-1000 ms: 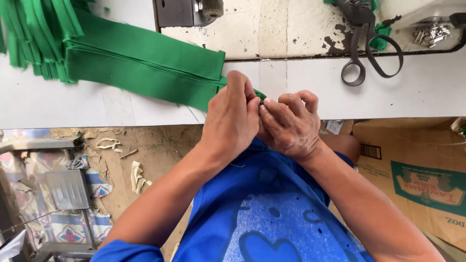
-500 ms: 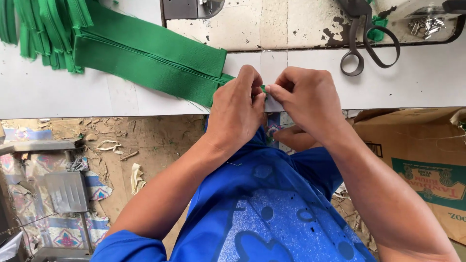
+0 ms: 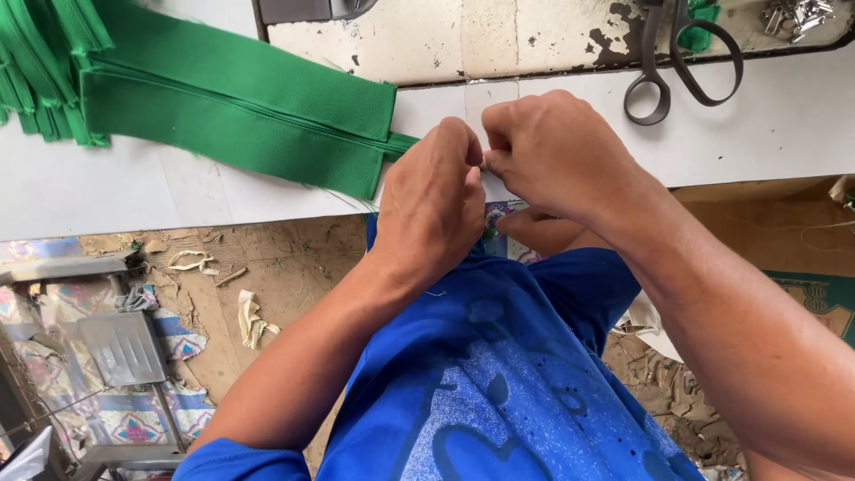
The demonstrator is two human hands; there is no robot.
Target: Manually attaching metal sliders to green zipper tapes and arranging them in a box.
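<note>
- Two folded green fabric bands, stacked, on the white tabletop, left.
- My left hand: clenched, pinching the bands' narrow end at the table edge; best kept taut.
- My right hand: fingertips pinched beside it; contents hidden.
- Grey scissors, far right.

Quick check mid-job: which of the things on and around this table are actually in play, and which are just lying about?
In play:
left hand and right hand, fingertips pinched together at the end of the green fabric strip.

Lying about:
scissors
stack of green strips
metal clips
fabric scraps on the floor
</note>
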